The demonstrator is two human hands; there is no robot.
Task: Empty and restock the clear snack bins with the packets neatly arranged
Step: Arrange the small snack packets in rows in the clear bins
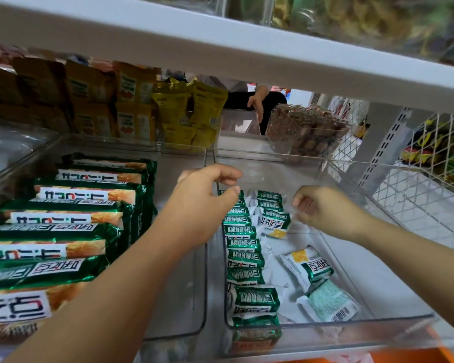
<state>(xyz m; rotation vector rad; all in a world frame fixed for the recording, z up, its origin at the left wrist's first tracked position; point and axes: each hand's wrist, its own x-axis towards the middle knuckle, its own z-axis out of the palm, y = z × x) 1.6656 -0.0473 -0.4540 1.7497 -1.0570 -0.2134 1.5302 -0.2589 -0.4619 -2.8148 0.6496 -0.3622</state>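
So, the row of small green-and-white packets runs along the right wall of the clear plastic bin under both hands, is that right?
Not quite: the head view shows that row of small green-and-white packets along the left wall of the clear plastic bin.

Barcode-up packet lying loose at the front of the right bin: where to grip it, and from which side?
Probably best: pinch the barcode-up packet by its barcode end, coming from above-right. It lies flat and diagonal on the floor of the right bin. That end faces bare floor, while its other end lies close to another loose packet, and the packet row crowds the left.
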